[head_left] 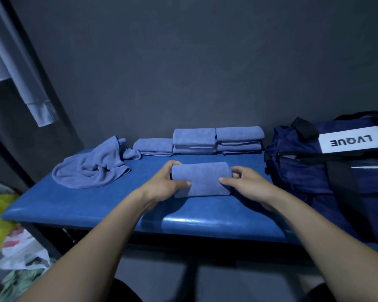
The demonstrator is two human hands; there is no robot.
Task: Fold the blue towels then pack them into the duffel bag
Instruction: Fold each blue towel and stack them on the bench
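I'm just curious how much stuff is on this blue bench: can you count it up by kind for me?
folded towel, held between left hand and right hand: 1
stacks of folded towels by the wall: 3
crumpled towel heap (how many towels are in it cannot be told): 1
duffel bag: 1
Total: 6

We see soft, matt, fuzzy cloth in the folded towel [202, 179] and the crumpled towel [92, 168]. We note the bench top [96, 205] looks like smooth, glossy padded vinyl. We read the duffel bag [310, 171] as thin, faintly shiny synthetic fabric, with matt black webbing straps [304, 128].
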